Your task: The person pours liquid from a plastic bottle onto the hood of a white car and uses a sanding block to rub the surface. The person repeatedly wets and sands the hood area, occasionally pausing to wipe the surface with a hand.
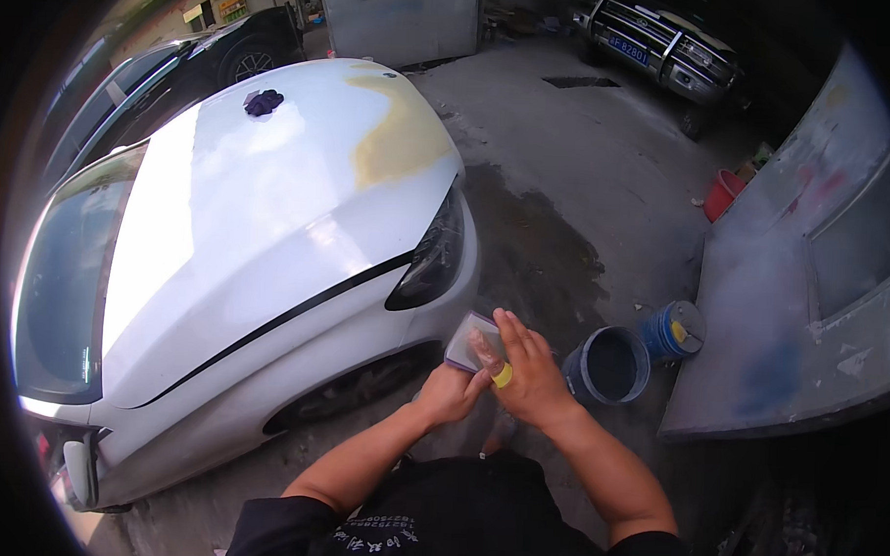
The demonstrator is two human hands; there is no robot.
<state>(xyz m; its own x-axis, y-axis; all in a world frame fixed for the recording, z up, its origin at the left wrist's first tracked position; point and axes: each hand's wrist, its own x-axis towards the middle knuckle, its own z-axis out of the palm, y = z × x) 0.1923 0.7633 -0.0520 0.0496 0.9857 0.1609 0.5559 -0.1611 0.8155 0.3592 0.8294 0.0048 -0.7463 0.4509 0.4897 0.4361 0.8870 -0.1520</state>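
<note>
Between my two hands, in front of my body, is a flat rectangular pad [465,339] with a pale grey face and a purplish edge. My left hand [448,394] is closed around its near left end. My right hand [536,381] grips the right side, one digit lying over the pale face and the other fingers along the edge. A yellow band wraps a digit of the right hand. Just beyond the pad stands a white car [260,242], its bonnet marked by a tan filler-coloured patch [406,134] near the front. The pad's underside is hidden.
A dark cloth [264,103] lies bunched on the bonnet. To my right are an open bucket of dark liquid [613,365], a blue drum [674,330], a red bucket [724,195] and a leaning grey panel [797,290]. Other vehicles stand behind; the concrete floor has a wet patch [534,242].
</note>
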